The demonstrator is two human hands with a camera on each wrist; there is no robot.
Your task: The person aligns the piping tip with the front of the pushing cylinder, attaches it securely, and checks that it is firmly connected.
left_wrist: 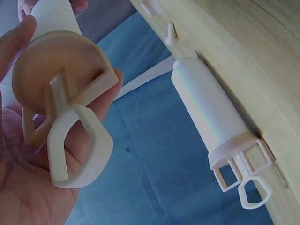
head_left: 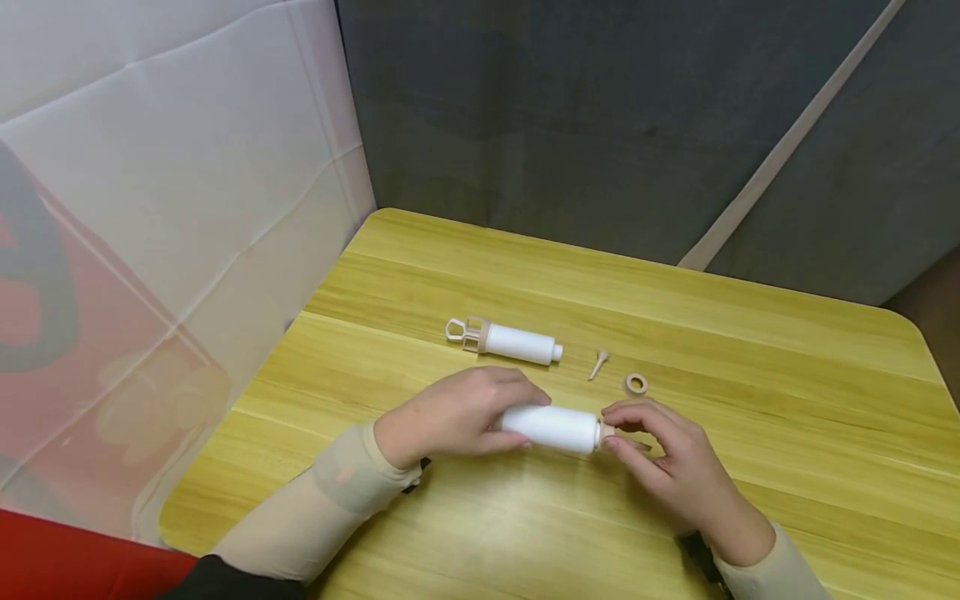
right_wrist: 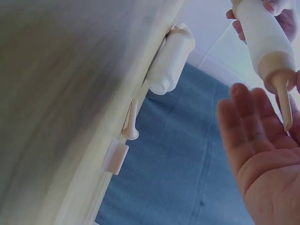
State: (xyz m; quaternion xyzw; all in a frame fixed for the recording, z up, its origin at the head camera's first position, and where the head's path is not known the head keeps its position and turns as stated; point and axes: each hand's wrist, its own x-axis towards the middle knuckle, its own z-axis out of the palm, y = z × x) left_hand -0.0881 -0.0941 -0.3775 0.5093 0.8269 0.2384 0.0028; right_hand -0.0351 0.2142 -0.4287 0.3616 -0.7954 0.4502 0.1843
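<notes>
An icing syringe with a white barrel (head_left: 558, 427) lies sideways between both hands, above the wooden table. My left hand (head_left: 467, 417) grips the barrel near its handle end. In the left wrist view, the beige finger-grip cap (left_wrist: 47, 63) and white pull ring (left_wrist: 96, 176) stick out over the palm. At the other end, thumb and index finger of my right hand (head_left: 678, 458) pinch the beige collar (right_wrist: 275, 65). From that collar a slim beige nozzle (right_wrist: 283, 103) points out over the right palm, where the remaining fingers are extended.
Behind the hands, a second white icing syringe (head_left: 521, 343) lies on the table (head_left: 787, 400). To its right are a loose beige nozzle (head_left: 599, 364) and a beige collar ring (head_left: 628, 389). Dark cloth (head_left: 562, 125) hangs beyond the far edge, a pale printed sheet (head_left: 225, 167) at left.
</notes>
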